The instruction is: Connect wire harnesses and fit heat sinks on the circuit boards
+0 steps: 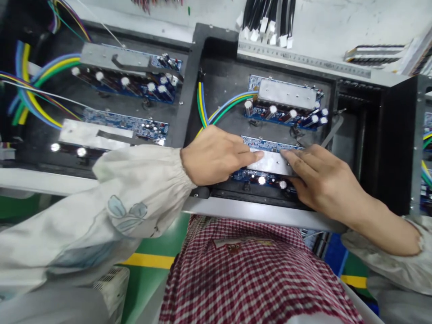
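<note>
My left hand [219, 155] is closed at the left end of the nearer circuit board [270, 145], its thumb pressed on the bar. That board carries a flat silver heat sink [270, 161] along its top and round capacitors along its near edge. My right hand [320, 175] grips the right end, fingers on the heat sink and thumb at the near side. Behind it in the same black housing [222, 67] lies a second circuit board [286, 101], joined to blue, yellow and green wires [232, 102]. My hands cover both ends of the nearer board.
To the left, another housing holds two similar boards with heat sinks [114, 56] and thick wires [25, 81]. A steel ruler [303, 58] lies along the back edge, near black cables with white connectors [270, 29]. A dark upright panel [398, 139] stands at the right.
</note>
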`<state>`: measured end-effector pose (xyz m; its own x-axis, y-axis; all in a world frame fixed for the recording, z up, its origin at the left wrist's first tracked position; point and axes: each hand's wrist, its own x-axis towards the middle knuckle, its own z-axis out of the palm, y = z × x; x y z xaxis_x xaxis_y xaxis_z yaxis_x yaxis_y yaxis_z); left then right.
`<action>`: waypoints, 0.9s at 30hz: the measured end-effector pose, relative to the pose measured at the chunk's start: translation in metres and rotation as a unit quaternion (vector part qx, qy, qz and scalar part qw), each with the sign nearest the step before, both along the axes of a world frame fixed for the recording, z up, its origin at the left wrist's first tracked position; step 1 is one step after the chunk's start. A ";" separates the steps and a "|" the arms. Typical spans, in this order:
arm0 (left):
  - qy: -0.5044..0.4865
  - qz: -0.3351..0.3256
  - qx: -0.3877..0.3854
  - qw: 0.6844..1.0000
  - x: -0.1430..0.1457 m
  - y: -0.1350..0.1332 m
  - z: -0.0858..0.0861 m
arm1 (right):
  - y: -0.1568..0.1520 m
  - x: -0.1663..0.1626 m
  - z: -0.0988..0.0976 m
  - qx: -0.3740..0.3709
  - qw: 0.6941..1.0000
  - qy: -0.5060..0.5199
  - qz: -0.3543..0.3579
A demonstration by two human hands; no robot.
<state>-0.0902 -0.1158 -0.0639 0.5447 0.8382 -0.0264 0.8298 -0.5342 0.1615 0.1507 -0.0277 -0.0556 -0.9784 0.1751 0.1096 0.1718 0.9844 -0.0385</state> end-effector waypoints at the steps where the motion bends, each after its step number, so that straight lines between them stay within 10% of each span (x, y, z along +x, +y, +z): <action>1: 0.001 0.003 0.000 1.000 0.000 0.000 0.000 | 0.000 0.001 0.000 -0.001 1.000 -0.001 0.000; 27: 0.032 -0.015 0.041 0.999 0.003 0.000 -0.003 | 0.001 0.006 -0.004 0.003 1.000 0.001 -0.005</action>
<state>-0.0869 -0.1158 -0.0669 0.5687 0.8225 0.0064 0.8207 -0.5679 0.0630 0.1568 -0.0264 -0.0597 -0.9764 0.1845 0.1124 0.1818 0.9828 -0.0339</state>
